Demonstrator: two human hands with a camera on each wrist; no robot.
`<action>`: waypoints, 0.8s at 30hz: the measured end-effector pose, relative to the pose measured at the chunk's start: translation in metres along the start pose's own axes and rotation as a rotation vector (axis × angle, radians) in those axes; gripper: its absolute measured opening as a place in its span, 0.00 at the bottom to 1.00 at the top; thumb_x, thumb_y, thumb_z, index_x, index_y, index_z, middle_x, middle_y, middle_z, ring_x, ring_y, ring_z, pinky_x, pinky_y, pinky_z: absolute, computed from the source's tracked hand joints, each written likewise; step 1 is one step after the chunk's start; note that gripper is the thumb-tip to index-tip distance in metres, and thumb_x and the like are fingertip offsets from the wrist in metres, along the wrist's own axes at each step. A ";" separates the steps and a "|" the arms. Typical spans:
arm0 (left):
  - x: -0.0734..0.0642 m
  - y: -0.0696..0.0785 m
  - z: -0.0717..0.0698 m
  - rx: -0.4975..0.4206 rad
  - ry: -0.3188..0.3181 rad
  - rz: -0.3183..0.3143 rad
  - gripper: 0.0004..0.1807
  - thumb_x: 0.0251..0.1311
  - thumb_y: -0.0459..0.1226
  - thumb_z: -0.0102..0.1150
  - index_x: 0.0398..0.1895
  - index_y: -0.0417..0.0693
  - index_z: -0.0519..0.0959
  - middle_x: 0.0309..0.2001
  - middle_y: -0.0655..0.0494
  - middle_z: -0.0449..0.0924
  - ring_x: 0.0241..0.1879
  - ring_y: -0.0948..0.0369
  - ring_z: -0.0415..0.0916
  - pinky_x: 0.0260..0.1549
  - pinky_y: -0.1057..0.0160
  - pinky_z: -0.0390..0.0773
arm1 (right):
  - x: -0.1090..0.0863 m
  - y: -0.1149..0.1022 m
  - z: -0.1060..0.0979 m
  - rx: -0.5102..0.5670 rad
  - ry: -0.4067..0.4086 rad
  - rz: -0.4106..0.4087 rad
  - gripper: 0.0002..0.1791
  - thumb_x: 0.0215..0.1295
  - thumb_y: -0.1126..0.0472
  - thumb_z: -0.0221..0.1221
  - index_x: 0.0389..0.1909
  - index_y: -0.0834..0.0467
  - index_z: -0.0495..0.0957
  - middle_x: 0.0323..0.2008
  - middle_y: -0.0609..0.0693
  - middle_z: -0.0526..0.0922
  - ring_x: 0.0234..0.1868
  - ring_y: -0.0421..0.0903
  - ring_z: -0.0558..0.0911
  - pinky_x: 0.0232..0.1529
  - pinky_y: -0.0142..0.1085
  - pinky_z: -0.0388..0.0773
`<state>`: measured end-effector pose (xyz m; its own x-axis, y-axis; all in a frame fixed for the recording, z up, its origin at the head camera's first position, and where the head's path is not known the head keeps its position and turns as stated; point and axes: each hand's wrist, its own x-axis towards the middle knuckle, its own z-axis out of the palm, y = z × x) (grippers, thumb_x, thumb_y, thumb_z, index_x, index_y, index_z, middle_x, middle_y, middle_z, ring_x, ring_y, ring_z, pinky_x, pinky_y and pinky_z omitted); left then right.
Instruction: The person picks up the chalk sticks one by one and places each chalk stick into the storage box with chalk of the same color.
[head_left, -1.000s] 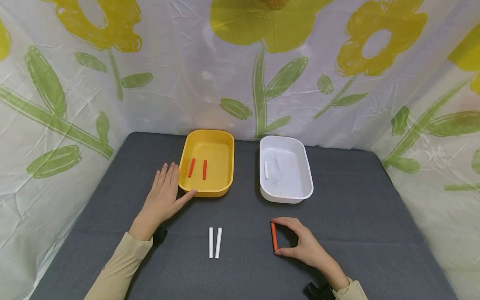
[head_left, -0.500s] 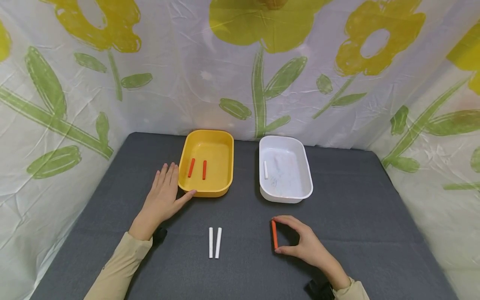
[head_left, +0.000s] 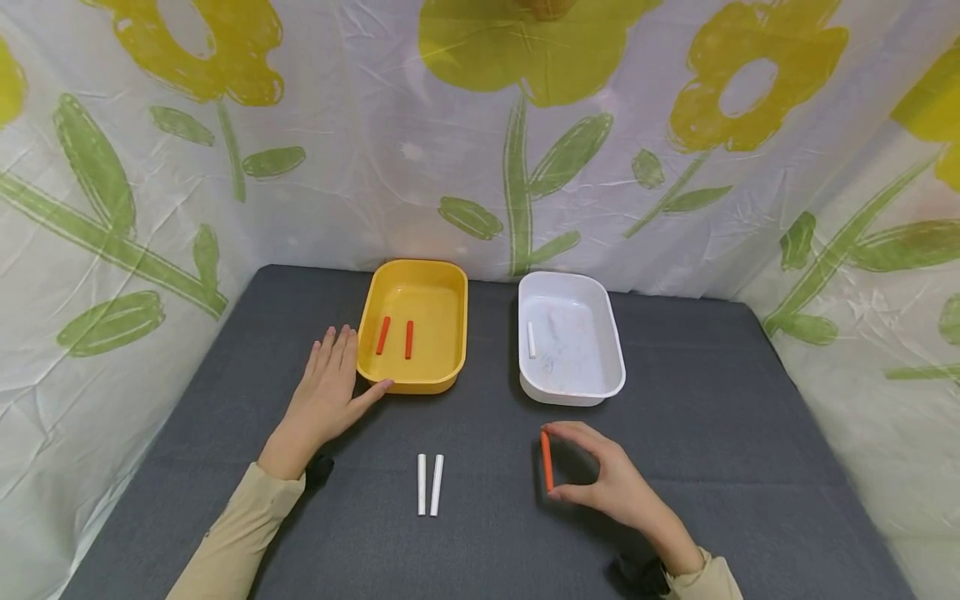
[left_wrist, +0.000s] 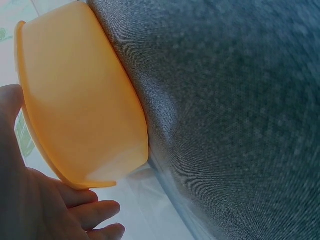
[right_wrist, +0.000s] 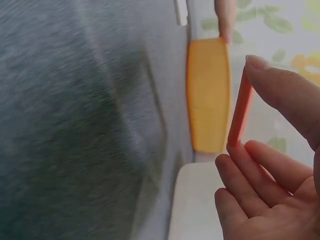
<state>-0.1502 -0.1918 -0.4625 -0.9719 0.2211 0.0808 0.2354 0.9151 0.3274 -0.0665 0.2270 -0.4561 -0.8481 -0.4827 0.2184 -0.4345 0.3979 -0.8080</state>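
Note:
My right hand [head_left: 617,483] pinches a red chalk stick [head_left: 547,462] by its two ends, thumb at one end and a finger at the other. In the right wrist view this chalk [right_wrist: 241,110] is held off the cloth. My left hand [head_left: 324,396] rests against the near left corner of a yellow tray [head_left: 459,333], fingers straight along its side and thumb at the front rim. Two red chalk sticks, the left one [head_left: 383,335] and the right one [head_left: 409,340], lie in that tray. Two white chalk sticks [head_left: 422,485] lie side by side on the table between my hands.
A white tray [head_left: 615,358] stands to the right of the yellow one, with one white chalk stick [head_left: 532,340] inside. Dark grey cloth [head_left: 480,550] covers the table. A flower-printed curtain [head_left: 360,192] hangs behind and along both sides.
My right hand has risen slightly and moved a little toward the trays, and the red chalk has lifted with it. My left hand and both trays have stayed put.

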 end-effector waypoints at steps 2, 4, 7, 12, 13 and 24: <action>0.000 -0.001 0.001 -0.002 -0.002 0.000 0.58 0.65 0.66 0.48 0.77 0.30 0.39 0.77 0.33 0.38 0.77 0.40 0.31 0.73 0.44 0.31 | 0.003 -0.004 0.000 -0.007 -0.004 -0.015 0.42 0.45 0.60 0.79 0.65 0.54 0.74 0.61 0.48 0.77 0.63 0.46 0.74 0.63 0.29 0.66; 0.000 -0.001 0.001 -0.003 -0.001 0.000 0.58 0.65 0.67 0.48 0.77 0.30 0.40 0.77 0.33 0.38 0.77 0.40 0.31 0.73 0.44 0.31 | 0.006 -0.008 0.000 -0.016 -0.010 -0.023 0.42 0.46 0.60 0.79 0.66 0.53 0.73 0.62 0.47 0.77 0.63 0.46 0.74 0.63 0.30 0.67; 0.000 -0.001 0.001 -0.002 0.001 0.000 0.59 0.65 0.67 0.47 0.77 0.30 0.39 0.77 0.33 0.38 0.77 0.40 0.31 0.73 0.44 0.31 | 0.010 -0.015 -0.001 -0.018 -0.019 -0.014 0.43 0.46 0.60 0.78 0.66 0.52 0.73 0.62 0.46 0.76 0.63 0.45 0.74 0.64 0.33 0.68; 0.001 0.000 0.001 -0.004 0.001 0.005 0.58 0.65 0.67 0.47 0.77 0.30 0.39 0.77 0.33 0.38 0.77 0.40 0.32 0.73 0.44 0.32 | 0.022 -0.025 -0.004 -0.011 -0.032 -0.013 0.43 0.46 0.60 0.78 0.67 0.51 0.73 0.63 0.46 0.76 0.64 0.45 0.74 0.65 0.37 0.69; 0.001 0.000 0.000 -0.005 0.001 0.006 0.58 0.65 0.67 0.47 0.77 0.30 0.39 0.77 0.33 0.38 0.77 0.40 0.32 0.73 0.44 0.32 | 0.025 -0.027 -0.005 -0.013 -0.032 -0.020 0.43 0.46 0.60 0.78 0.67 0.51 0.73 0.63 0.46 0.76 0.64 0.46 0.74 0.65 0.37 0.69; 0.000 0.000 0.000 -0.009 0.000 0.006 0.58 0.65 0.66 0.47 0.77 0.29 0.40 0.77 0.32 0.39 0.77 0.40 0.32 0.73 0.43 0.33 | 0.054 -0.042 -0.003 0.016 -0.044 -0.019 0.44 0.42 0.64 0.80 0.66 0.54 0.74 0.63 0.49 0.76 0.64 0.49 0.73 0.66 0.45 0.68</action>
<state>-0.1500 -0.1921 -0.4622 -0.9704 0.2270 0.0829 0.2416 0.9104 0.3357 -0.0952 0.1868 -0.4089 -0.8255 -0.5241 0.2096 -0.4452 0.3763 -0.8125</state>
